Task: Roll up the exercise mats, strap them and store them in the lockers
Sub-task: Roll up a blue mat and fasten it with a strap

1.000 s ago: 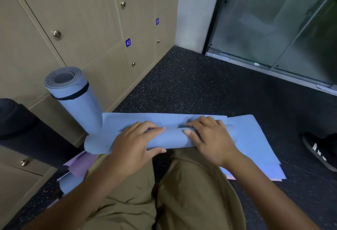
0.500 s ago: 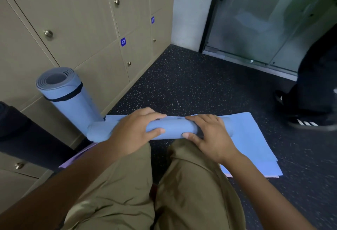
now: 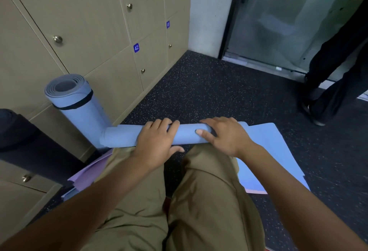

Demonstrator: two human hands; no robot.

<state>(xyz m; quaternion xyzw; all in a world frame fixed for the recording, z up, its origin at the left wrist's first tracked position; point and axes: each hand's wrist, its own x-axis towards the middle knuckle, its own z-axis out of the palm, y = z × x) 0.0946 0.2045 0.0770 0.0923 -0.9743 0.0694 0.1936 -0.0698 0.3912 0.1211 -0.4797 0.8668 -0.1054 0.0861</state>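
Observation:
A blue exercise mat (image 3: pixel 121 137), rolled into a thin tube, lies across the floor in front of my knees. My left hand (image 3: pixel 157 141) grips its middle, fingers over the top and thumb on the near side. My right hand (image 3: pixel 225 135) holds the roll further right in the same way. The roll's left end touches a rolled blue mat (image 3: pixel 79 103) bound with a black strap, which stands leaning on the lockers (image 3: pixel 89 21). Flat blue mats (image 3: pixel 268 147) lie under and to the right of my right arm.
A black rolled mat (image 3: pixel 23 143) leans at the left by the lockers. A purple mat (image 3: pixel 89 171) shows under my left leg. A person in dark trousers (image 3: pixel 334 67) stands at the right before a glass door (image 3: pixel 278 21). Dark speckled floor stretches ahead.
My hands have rolled the blue mat forward, and the flat strip ahead of the roll has been taken up. A person has walked in at the right toward the glass door.

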